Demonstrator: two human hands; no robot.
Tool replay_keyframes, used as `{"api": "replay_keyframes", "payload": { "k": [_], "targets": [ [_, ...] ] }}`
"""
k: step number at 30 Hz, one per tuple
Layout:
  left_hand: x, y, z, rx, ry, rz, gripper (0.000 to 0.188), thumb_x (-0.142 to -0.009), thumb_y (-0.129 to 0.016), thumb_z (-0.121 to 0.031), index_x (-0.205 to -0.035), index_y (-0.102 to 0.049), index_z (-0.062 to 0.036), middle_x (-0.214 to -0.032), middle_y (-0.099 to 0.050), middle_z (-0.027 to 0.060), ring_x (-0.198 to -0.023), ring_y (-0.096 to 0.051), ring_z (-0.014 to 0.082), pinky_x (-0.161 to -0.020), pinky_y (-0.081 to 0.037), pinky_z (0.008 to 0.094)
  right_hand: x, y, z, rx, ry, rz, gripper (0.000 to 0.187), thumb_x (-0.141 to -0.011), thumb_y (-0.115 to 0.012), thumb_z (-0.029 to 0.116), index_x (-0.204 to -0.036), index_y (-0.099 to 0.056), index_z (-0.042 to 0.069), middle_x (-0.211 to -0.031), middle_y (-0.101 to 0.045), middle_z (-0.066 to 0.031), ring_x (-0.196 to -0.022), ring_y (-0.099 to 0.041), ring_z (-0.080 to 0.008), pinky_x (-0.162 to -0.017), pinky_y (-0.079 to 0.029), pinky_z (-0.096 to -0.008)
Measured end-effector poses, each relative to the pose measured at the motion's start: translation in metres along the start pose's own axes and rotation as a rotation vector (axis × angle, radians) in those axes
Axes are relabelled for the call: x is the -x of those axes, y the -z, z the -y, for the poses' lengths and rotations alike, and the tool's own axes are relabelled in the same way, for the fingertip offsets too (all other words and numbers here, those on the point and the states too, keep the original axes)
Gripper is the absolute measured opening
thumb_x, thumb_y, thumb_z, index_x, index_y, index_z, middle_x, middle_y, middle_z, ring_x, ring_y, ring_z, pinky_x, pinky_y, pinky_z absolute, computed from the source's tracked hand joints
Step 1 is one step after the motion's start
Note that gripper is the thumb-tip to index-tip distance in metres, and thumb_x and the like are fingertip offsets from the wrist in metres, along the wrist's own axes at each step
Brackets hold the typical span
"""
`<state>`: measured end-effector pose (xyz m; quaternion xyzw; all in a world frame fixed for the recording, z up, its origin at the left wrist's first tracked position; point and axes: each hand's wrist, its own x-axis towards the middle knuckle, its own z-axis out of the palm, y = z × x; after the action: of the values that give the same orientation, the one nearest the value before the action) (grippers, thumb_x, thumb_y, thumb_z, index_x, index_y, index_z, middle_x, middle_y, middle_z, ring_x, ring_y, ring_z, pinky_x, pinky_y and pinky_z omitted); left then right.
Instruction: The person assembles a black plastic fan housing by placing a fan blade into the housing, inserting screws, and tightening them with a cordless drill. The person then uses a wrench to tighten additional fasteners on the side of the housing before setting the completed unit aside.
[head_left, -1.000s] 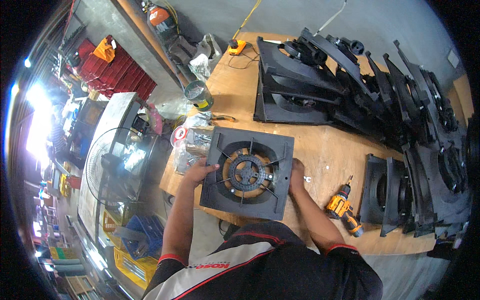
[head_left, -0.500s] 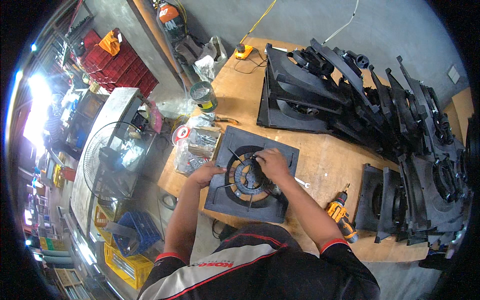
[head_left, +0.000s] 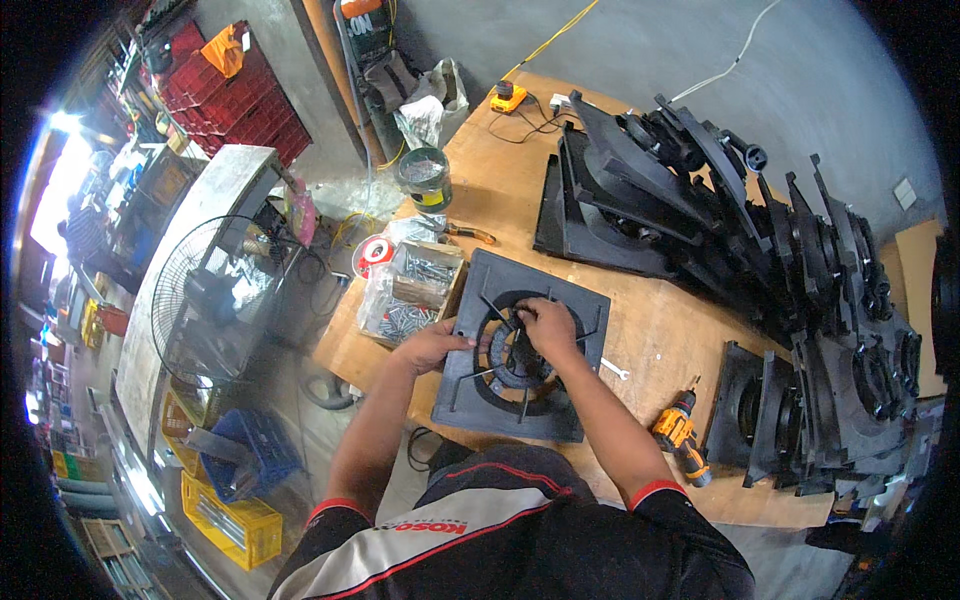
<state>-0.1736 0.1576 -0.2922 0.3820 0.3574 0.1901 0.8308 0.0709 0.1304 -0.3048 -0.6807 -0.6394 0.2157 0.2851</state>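
Black metal makes up the square stove (head_left: 495,375), which lies flat on the wooden table (head_left: 645,325) directly under both hands. The left hand (head_left: 430,347) holds it by the left edge, thumb laid over the top face and the other fingers along the side, partly hidden. The right hand (head_left: 547,325) is over the stove's round opening, beyond its middle and to the right of the left hand's grip. Its fingers are bent and drawn together at the burner ring; whether the fingertips pinch anything, I cannot tell. Most of the stove's face spreads from the grip toward the person, with one corner pointing away past both hands.

Just beyond the left hand are a box of screws (head_left: 430,268) and a clear bag of screws (head_left: 400,320). Farther past that hand stands a dark bucket (head_left: 425,180). To the right of the right hand lies a wrench (head_left: 614,370), then a yellow drill (head_left: 680,437). Many black stoves (head_left: 690,215) are piled beyond and to the right of the right hand.
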Motion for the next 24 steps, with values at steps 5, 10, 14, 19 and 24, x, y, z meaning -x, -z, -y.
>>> {"api": "replay_keyframes", "payload": {
  "k": [5,10,14,19,24],
  "targets": [
    [-0.003,0.007,0.002,-0.134,0.026,-0.028,0.042,-0.089,-0.068,-0.009,-0.129,-0.056,-0.0014,-0.115,-0.068,0.0082,-0.104,-0.065,0.0171,-0.091,-0.051,0.0312,-0.003,0.008,0.013,0.012,-0.140,0.101,0.023,-0.086,-0.069,0.021,-0.104,-0.072,0.007,-0.100,-0.070,-0.0183,-0.097,-0.066,-0.0375,-0.085,-0.051,-0.0421],
    [-0.008,0.009,0.001,-0.144,-0.030,0.080,0.038,-0.090,-0.070,-0.013,-0.124,-0.059,-0.0025,-0.106,-0.069,0.0046,-0.098,-0.064,0.0150,-0.088,-0.050,0.0301,-0.014,-0.001,0.005,-0.021,-0.258,0.069,0.024,-0.084,-0.072,0.017,-0.103,-0.071,0.003,-0.095,-0.071,-0.0187,-0.090,-0.069,-0.0325,-0.081,-0.051,-0.0375],
    [-0.018,0.021,0.008,-0.166,-0.037,0.104,0.035,-0.089,-0.071,-0.016,-0.120,-0.062,-0.0029,-0.107,-0.069,0.0047,-0.098,-0.063,0.0148,-0.090,-0.048,0.0306,-0.014,0.000,0.018,-0.029,-0.256,0.064,0.023,-0.082,-0.073,0.016,-0.100,-0.070,0.002,-0.094,-0.071,-0.0186,-0.088,-0.068,-0.0325,-0.079,-0.052,-0.0377],
    [-0.033,0.018,-0.001,-0.269,-0.114,0.153,0.039,-0.090,-0.069,-0.014,-0.125,-0.059,-0.0002,-0.111,-0.067,0.0063,-0.098,-0.062,0.0148,-0.089,-0.049,0.0311,-0.009,-0.014,-0.001,0.122,-0.180,-0.128,0.021,-0.081,-0.073,0.013,-0.097,-0.071,0.001,-0.097,-0.069,-0.0186,-0.094,-0.066,-0.0363,-0.081,-0.052,-0.0393],
    [-0.039,0.019,-0.022,-0.689,-0.177,0.114,0.053,-0.090,-0.068,-0.035,-0.128,-0.058,-0.0003,-0.120,-0.066,0.0141,-0.110,-0.062,0.0260,-0.096,-0.047,0.0381,-0.010,-0.001,0.001,0.161,-0.127,-0.081,0.021,-0.081,-0.072,0.014,-0.098,-0.071,0.002,-0.102,-0.068,-0.0179,-0.097,-0.065,-0.0369,-0.084,-0.051,-0.0398]
  ]
}}
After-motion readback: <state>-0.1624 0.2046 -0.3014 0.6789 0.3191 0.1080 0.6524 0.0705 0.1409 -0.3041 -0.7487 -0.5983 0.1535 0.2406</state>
